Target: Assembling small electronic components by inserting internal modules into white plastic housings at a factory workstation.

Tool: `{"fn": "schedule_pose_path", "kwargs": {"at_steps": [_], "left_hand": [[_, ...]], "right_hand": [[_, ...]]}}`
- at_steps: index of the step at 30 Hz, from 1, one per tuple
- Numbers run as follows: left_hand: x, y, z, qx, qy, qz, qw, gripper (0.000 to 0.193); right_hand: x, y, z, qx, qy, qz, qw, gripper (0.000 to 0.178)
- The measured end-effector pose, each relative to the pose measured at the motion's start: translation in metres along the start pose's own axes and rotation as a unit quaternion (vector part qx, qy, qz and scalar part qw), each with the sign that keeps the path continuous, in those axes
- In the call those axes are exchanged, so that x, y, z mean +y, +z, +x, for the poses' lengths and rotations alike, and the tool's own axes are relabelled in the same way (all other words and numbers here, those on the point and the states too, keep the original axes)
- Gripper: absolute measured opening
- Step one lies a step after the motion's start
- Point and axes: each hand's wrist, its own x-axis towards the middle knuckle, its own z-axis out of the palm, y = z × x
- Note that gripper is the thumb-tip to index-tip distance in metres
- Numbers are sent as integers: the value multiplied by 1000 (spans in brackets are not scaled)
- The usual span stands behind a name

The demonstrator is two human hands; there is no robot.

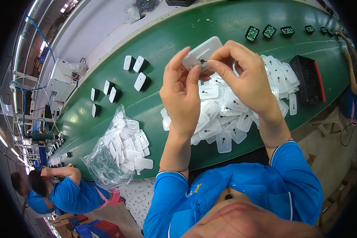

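Above the green table, my left hand [181, 89] holds a white rounded-rectangle plastic cover [204, 48] tilted by its edges, thumb on the near side. My right hand [248, 75] meets it from the right, thumb and forefinger pinched at a small black part [202, 61] on the cover's face. How firmly that part is held cannot be made out. Under both hands spreads a heap of similar white covers [224, 141], many with a small black piece in them. More white covers [143, 163] lie partly in a clear plastic bag [94, 162] to the left.
Several black housings with white tops [140, 81] stand at the back left. Black housings with green boards [252, 33] line the far right, near another person's arm [348, 59]. A black box with a red edge [307, 79] sits right of the heap. Co-workers [73, 194] sit at left.
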Motion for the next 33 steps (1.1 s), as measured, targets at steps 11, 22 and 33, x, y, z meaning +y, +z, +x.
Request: {"fn": "schedule_pose_path", "kwargs": {"at_steps": [11,22,33], "left_hand": [[-19,-1,-2,3,86,114,990,26],[-10,0,-3,0,23,-6,1000,26],[-14,7,-5,-77,-8,43,996,26]], "right_hand": [[10,10,3,15,-31,-84,996,8],[12,2,9,123,-16,-36,992,14],[13,-29,-4,-63,65,-71,993,18]]}}
